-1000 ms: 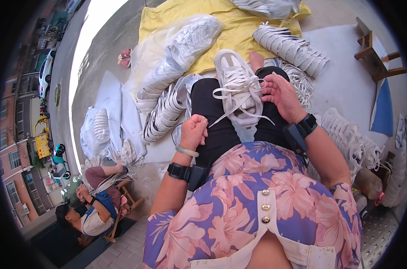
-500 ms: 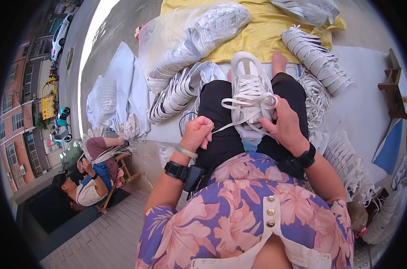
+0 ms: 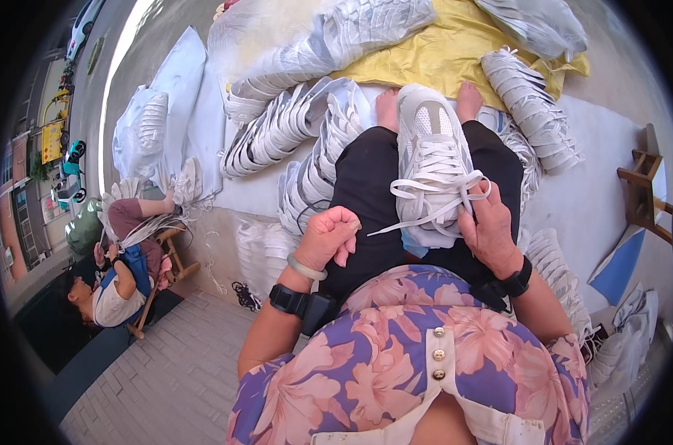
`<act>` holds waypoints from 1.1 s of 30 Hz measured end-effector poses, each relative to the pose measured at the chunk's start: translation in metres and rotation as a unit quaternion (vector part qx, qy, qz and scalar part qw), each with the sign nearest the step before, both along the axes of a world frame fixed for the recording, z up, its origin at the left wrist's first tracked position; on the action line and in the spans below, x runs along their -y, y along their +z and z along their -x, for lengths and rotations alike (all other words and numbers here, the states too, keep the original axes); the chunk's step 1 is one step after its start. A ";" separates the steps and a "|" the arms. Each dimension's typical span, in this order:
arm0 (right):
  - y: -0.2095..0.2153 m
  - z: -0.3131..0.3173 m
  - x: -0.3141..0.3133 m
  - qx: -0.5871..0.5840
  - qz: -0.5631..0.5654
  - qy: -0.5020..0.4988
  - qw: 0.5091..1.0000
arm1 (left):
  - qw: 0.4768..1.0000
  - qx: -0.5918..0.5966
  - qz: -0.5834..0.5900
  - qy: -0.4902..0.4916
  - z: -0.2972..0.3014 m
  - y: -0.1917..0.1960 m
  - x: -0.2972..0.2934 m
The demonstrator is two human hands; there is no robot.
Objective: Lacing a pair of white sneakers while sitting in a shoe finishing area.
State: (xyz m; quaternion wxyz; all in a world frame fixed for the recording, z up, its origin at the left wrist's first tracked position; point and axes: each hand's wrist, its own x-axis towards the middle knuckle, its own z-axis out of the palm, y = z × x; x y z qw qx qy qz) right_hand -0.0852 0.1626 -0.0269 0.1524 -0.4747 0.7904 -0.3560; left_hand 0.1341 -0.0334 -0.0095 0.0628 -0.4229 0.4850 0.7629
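I see the white-and-grey mesh sneaker between black-trousered knees. The left hand curls loosely beside the flat white lace's tip; the right hand touches a loop (grip unclear, sorry). Loops look slack, so an uneven tug could undo them.

No readable text, label, brand, number or sign anywhere in view. White shoe on lap: no legible lettering. Yellow panel by street, far left: too small and blurred to make out any writing.
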 end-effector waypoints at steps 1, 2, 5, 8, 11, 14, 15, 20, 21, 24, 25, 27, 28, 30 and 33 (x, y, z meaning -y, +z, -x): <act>-0.001 -0.002 0.000 -0.027 -0.006 -0.010 1.000 | 1.000 -0.010 -0.021 -0.017 0.001 -0.002 0.006; -0.001 -0.005 0.000 -0.032 -0.010 -0.020 0.999 | 0.998 -0.020 -0.044 -0.033 0.001 -0.005 0.011; 0.001 -0.013 0.000 -0.043 -0.022 -0.056 0.997 | 0.993 -0.045 -0.080 -0.072 0.001 -0.012 0.026; 0.003 -0.021 0.000 -0.028 -0.023 -0.093 0.995 | 0.988 -0.067 -0.112 -0.087 0.000 -0.017 0.030; 0.004 -0.027 -0.002 0.028 -0.052 -0.151 0.987 | 0.984 -0.085 -0.119 -0.101 0.000 -0.019 0.031; 0.000 -0.032 -0.009 0.011 -0.062 -0.152 0.986 | 0.985 -0.092 -0.104 -0.102 0.003 -0.017 0.028; -0.002 -0.033 -0.011 0.007 -0.070 -0.151 0.986 | 0.987 -0.086 -0.087 -0.100 0.003 -0.016 0.025; -0.012 -0.022 -0.014 0.028 -0.012 -0.139 0.990 | 0.991 -0.102 0.031 -0.076 0.003 -0.010 0.003; -0.010 -0.016 -0.015 0.010 -0.019 -0.134 0.991 | 0.989 -0.121 0.068 -0.056 0.003 -0.009 -0.002; 0.006 0.001 -0.025 0.129 -0.045 -0.231 0.963 | 0.980 -0.141 0.136 -0.020 0.009 -0.012 -0.010; 0.014 0.007 -0.029 0.183 0.007 -0.262 0.947 | 0.975 -0.137 0.175 -0.024 0.011 -0.013 -0.012; 0.027 0.015 -0.038 0.198 0.083 -0.269 0.939 | 0.956 -0.136 0.258 -0.038 0.022 -0.016 -0.015; 0.032 0.020 -0.041 0.206 0.127 -0.257 0.936 | 0.937 -0.117 0.324 -0.056 0.028 -0.017 -0.016; 0.039 0.025 -0.050 0.184 0.100 -0.262 0.942 | 0.888 -0.143 0.429 -0.089 0.041 -0.016 -0.021; 0.035 0.023 -0.056 0.257 0.100 -0.278 0.920 | 0.821 -0.100 0.540 -0.158 0.062 -0.011 -0.033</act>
